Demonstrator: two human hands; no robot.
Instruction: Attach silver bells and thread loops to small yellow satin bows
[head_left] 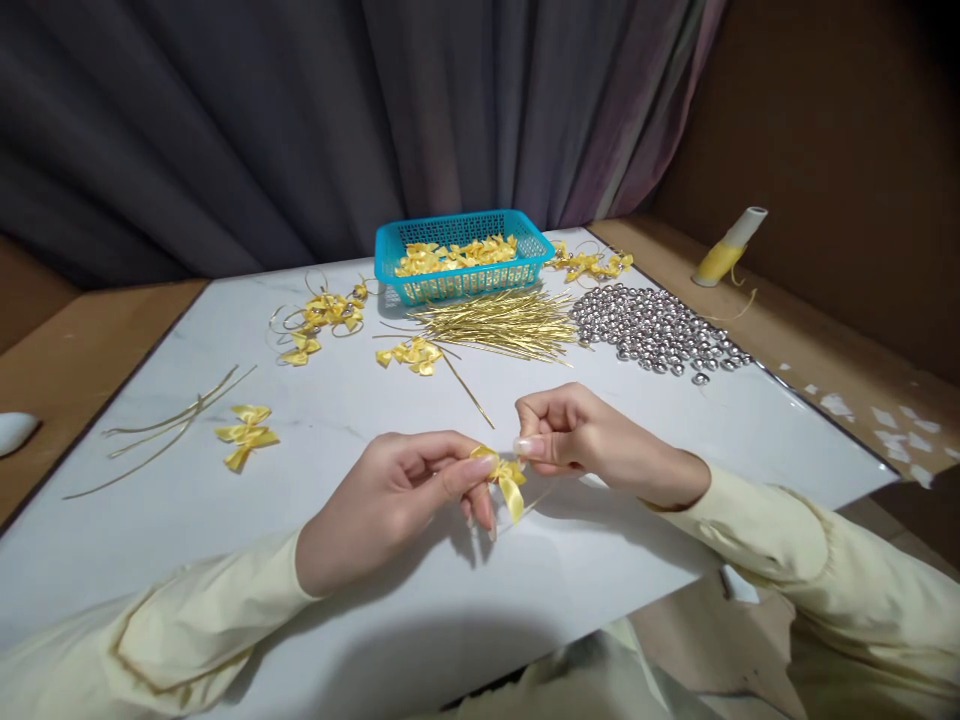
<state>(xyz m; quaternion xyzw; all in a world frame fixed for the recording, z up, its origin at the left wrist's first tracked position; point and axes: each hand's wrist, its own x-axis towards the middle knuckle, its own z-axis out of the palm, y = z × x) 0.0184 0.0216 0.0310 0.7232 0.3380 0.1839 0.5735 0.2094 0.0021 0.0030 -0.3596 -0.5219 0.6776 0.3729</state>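
Observation:
A small yellow ribbon bow (508,480) hangs between my two hands just above the white board (337,440). My left hand (397,500) pinches the bow with thumb and fingers closed on it. My right hand (577,435) is curled shut, its fingertips touching the bow's right side; a thin gold tie seems to run from it. Both sleeves are pale yellow.
At the back stand a blue basket (390,255) of yellow bows, a heap of gold wire ties (502,325), and a spread of silver bells (656,330). Loose bows (246,432) and finished pieces (322,315) lie left. A thread spool (727,250) lies at the right.

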